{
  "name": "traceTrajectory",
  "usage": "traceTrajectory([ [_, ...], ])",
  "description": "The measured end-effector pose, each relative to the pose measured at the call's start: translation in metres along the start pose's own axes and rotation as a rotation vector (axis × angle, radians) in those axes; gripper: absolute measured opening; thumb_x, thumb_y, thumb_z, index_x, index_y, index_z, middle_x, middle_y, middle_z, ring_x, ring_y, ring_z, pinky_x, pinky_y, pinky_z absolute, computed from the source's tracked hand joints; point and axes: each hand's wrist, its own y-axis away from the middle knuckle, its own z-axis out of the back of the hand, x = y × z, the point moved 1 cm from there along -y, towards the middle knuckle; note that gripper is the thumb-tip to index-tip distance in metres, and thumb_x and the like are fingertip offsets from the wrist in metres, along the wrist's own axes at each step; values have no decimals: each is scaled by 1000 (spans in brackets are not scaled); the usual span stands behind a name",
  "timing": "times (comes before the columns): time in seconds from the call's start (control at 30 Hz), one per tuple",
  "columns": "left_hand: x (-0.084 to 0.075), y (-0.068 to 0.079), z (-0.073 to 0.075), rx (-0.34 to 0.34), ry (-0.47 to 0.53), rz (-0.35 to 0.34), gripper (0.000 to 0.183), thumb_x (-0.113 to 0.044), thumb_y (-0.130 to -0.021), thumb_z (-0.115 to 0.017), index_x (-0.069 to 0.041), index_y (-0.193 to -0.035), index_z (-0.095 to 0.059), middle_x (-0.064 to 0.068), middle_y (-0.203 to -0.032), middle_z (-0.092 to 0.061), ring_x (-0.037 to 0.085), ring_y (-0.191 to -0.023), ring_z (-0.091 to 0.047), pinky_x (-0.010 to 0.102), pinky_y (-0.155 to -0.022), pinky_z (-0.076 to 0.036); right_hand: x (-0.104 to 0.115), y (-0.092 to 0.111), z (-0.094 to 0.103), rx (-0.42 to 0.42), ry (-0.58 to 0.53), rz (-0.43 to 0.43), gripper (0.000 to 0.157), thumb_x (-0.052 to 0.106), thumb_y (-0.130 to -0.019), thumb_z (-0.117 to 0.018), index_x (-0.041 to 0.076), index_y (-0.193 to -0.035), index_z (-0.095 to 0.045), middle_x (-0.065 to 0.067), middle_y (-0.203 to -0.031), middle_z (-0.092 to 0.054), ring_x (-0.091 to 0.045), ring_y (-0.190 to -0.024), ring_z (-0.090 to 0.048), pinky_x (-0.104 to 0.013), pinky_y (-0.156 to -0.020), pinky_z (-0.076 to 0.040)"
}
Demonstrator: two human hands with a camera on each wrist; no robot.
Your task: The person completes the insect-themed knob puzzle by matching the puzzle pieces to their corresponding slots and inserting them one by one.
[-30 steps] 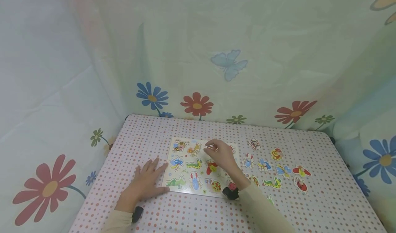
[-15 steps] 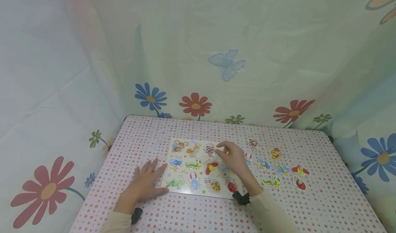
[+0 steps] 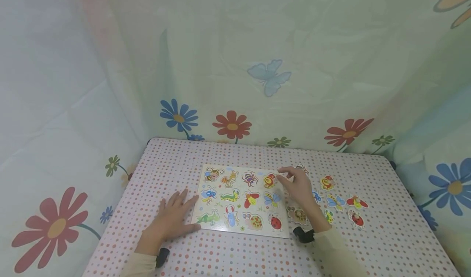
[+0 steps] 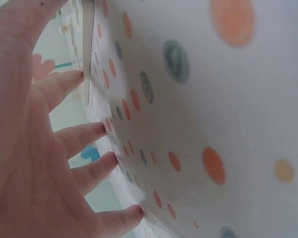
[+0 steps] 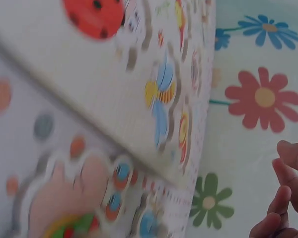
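Note:
A flat puzzle board (image 3: 241, 173) with raised rims around brightly coloured insect pictures, among them a purple-striped spider (image 3: 250, 179) and a ladybird (image 3: 275, 223), lies on the dotted table. My left hand (image 3: 175, 216) rests beside its left edge, fingers spread; in the left wrist view the fingertips press the tabletop, and one finger (image 4: 64, 87) reaches the board's side. My right hand (image 3: 299, 187) hovers past the board's upper right corner, fingers loosely bent, thumb and forefinger apart and nothing between them. Below it lies a loose snail piece (image 3: 297, 215), seen large in the right wrist view.
Several loose insect pieces lie right of the board, including a blue-winged one (image 3: 335, 202), a red-winged one (image 3: 357, 202) and a ladybird (image 3: 356, 219). My right hand and forearm partly cover others. A flower-printed curtain (image 3: 206, 64) stands behind the table (image 3: 220, 256).
My right hand has moved right, from over the spider picture to beyond the board's right edge, uncovering the board's right-hand pictures. My left hand has stayed put.

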Motion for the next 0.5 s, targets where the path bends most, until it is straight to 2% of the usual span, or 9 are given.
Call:
traceTrajectory([
  [0.13,0,0,0,-2,6,-1,94,-72,-77,-69,-27,-155,-41,14,-164,-23,44,-147,-19,75,-110,-10,-19,-4,10,-47,27,34,22,18,-94,-72,5,-112,-73,-11,-93,-59,-17,-63,-41,-29,-52,-37],
  [0.23,0,0,0,-4,3,-1,95,-72,-77,-69,-27,-155,-41,14,-164,-23,44,-147,-19,75,-110,-10,-32,-9,19,-53,13,7,24,21,-96,-70,5,-113,-72,-12,-97,-60,-18,-75,-44,-31,-59,-39],
  [0.4,1,-1,-1,-11,-12,-4,95,-72,-77,-69,-27,-155,-40,14,-164,-23,43,-147,-19,75,-110,-11,-49,-18,34,-38,-35,-43,26,20,-97,-69,3,-117,-70,-17,-106,-60,-22,-83,-47,-34,-61,-42],
  [0.5,1,-1,-2,-14,-10,-4,95,-72,-77,-69,-27,-155,-41,14,-164,-23,43,-147,-19,75,-110,-11,-59,-22,42,-33,-3,-89,30,24,-98,-68,4,-121,-68,-19,-113,-57,-23,-87,-48,-34,-64,-43],
])
